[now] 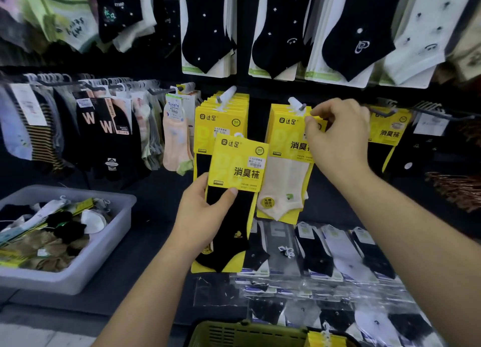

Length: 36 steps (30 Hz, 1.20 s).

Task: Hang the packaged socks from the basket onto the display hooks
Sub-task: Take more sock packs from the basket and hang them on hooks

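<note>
My left hand (201,214) grips a yellow-carded pack of black socks (234,190), held upright in front of the display. My right hand (335,135) pinches the top of a yellow-carded pack of cream socks (283,180) that hangs at a display hook (298,104). Just to the left, another hook (226,95) carries a stack of the same yellow packs (221,117). The green basket (247,333) sits at the bottom edge of the view with more yellow packs (325,340) in it.
A grey tub (104,242) of loose socks stands at the lower left. Rows of hanging socks fill the wall above and to the left. Bagged socks (325,255) lie flat on the shelf under the hooks. A further yellow pack (387,128) hangs at the right.
</note>
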### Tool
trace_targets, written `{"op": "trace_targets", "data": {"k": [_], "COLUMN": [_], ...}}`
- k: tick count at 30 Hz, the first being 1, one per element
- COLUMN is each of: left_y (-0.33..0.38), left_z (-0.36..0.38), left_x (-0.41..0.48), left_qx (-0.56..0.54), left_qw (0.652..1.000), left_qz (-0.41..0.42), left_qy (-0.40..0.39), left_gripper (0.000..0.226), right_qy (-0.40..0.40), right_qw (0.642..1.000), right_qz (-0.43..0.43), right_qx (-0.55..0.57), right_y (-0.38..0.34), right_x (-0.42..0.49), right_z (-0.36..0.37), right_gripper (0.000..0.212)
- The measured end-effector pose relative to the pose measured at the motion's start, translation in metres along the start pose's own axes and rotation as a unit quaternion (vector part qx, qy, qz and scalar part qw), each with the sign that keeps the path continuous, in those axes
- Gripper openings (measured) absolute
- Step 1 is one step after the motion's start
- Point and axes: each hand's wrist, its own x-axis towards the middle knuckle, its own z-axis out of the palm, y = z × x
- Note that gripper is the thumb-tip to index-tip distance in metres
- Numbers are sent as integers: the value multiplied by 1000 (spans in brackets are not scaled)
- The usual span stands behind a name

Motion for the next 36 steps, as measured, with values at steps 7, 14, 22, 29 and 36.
{"op": "trace_targets", "data": {"k": [7, 14, 22, 29, 36], "left_y": [4, 5, 7, 18, 17], "left_z": [13, 24, 54, 77, 81], "left_x": [-4, -4, 10, 44, 53], "left_qx": [9, -11, 54, 120, 138], "left_qw": [997, 993, 993, 988, 988], "left_qz": [2, 12, 32, 14, 25], "left_qy": [-81, -113, -98, -99, -67], "left_gripper": [23, 13, 14, 33, 10], "right_qy": [-201, -296, -188, -86, -97], "right_qw": [960, 918, 954, 977, 987], "right_qz": [-4, 96, 105, 87, 35], "right_qx": [195, 247, 208, 176, 125], "right_y": [-20, -11, 11, 14, 6], "right_x": [-30, -21, 2, 34, 44], "right_z": [1, -8, -18, -15, -3], "right_gripper": [12, 12, 15, 15, 15]}}
